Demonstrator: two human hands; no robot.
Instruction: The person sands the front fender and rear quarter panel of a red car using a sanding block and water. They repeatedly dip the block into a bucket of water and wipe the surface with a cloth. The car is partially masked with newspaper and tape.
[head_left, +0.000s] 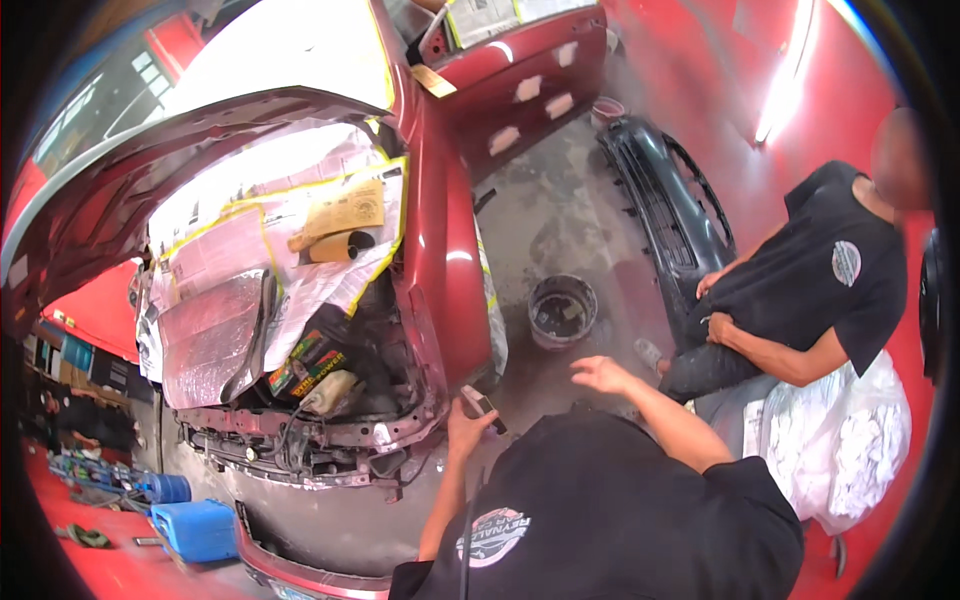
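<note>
My left hand (467, 428) is closed around a small pale, dark-edged block-like tool (478, 402), whose exact kind I cannot make out. It is beside the front lower corner of a dark red car fender (440, 290). A thin dark hose or cord (466, 540) runs over my black shirt toward that hand. My right hand (600, 375) is raised over the floor with its fingers apart and nothing in them. Just beyond it stands a dark bucket (562, 312).
The raised hood (150, 150) is at left; masking paper (240, 215) with a cardboard tube (340, 248) covers the engine bay. A co-worker (810, 270) stands right, beside a black bumper (675, 200). A blue jug (195, 530) and red bumper (270, 565) lie lower left.
</note>
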